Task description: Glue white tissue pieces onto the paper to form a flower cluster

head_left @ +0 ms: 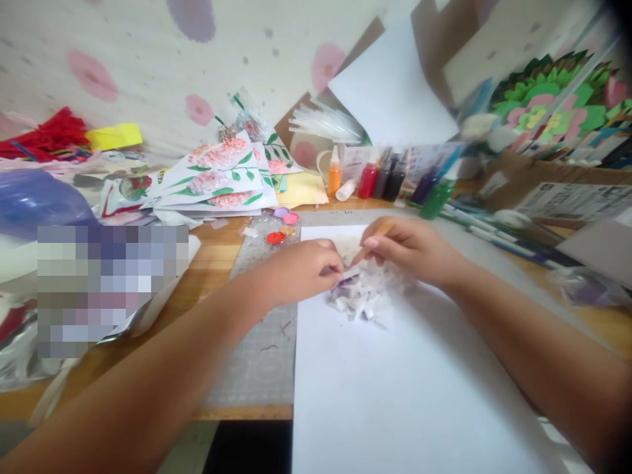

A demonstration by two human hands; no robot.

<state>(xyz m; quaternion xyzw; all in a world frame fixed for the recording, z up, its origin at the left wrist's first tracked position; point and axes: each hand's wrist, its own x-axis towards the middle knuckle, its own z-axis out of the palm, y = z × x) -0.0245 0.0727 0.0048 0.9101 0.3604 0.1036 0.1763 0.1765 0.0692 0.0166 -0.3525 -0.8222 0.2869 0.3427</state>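
A large white paper sheet (395,388) lies in front of me on a grey cutting mat (261,355). Near its top sits a pile of small white and purple paper scraps (363,299). My left hand (301,270) is closed in a pinch on a small paper scrap at the pile's left edge. My right hand (412,250) is closed round a thin light stick whose tip (359,258) points down at the scraps, right beside the left fingertips.
Small red, pink and purple paint lids (282,227) lie on the mat's far left. Bottles of colour (382,178) stand behind, with pens (494,227) at right. Flower pictures (222,178) are stacked at back left. A blurred patch (111,289) covers the left.
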